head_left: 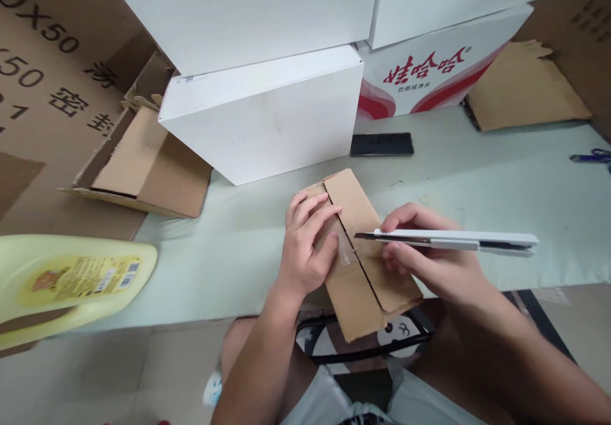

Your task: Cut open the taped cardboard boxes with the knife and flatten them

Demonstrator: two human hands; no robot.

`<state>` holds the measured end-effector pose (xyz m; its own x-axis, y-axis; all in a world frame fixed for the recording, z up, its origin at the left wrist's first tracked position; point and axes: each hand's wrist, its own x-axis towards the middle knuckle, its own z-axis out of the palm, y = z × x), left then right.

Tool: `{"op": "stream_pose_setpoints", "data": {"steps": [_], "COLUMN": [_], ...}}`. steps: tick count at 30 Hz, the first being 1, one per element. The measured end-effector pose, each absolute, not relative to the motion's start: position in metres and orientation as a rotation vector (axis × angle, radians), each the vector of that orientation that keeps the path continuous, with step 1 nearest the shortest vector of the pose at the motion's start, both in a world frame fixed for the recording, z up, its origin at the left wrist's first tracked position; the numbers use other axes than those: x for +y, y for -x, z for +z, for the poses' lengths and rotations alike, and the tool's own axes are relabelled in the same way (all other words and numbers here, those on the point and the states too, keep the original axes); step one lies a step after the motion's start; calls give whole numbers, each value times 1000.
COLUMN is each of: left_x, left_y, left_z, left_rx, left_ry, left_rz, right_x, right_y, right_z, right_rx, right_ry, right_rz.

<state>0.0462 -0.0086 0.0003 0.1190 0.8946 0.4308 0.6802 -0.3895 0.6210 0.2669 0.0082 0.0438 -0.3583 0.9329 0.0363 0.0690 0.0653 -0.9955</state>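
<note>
Your left hand (305, 247) lies on the small cardboard box (351, 199), fingers bent over its left flap, gripping nothing, just pressing. Right hand (429, 266) is closed round a white utility knife (453, 240). The blade tip points at your left fingers, right by the clear tape (344, 256) on the centre seam (365, 282). The box sits between both hands at the near edge of the table (477, 183), partly overhanging toward your lap.

Likely step: slitting the tape. Press firmly with the left palm and pull those fingertips off the seam line. Turn the blade along the seam, not across it. Go shallow and cut away from the pressing hand. The overhang may tip the box, so slide it further onto the table. Phone (382, 144) lies beyond the box, well apart from both hands.
</note>
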Motion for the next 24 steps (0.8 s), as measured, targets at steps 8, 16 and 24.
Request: {"op": "stream_pose_setpoints", "data": {"steps": [8, 16, 24], "left_x": [-8, -8, -7], "left_y": [-47, -48, -49], "left_z": [-1, -1, -2], "left_rx": [1550, 1560, 1553], "left_ry": [-2135, -2128, -2135], "left_rz": [1148, 1143, 1178], "right_x": [6, 9, 9], "right_y": [-265, -261, -255], "right_z": [36, 44, 49], "right_rx": [-1665, -1909, -1939], "right_ry": [1095, 1123, 1146], "right_rz": [1323, 1054, 983]}}
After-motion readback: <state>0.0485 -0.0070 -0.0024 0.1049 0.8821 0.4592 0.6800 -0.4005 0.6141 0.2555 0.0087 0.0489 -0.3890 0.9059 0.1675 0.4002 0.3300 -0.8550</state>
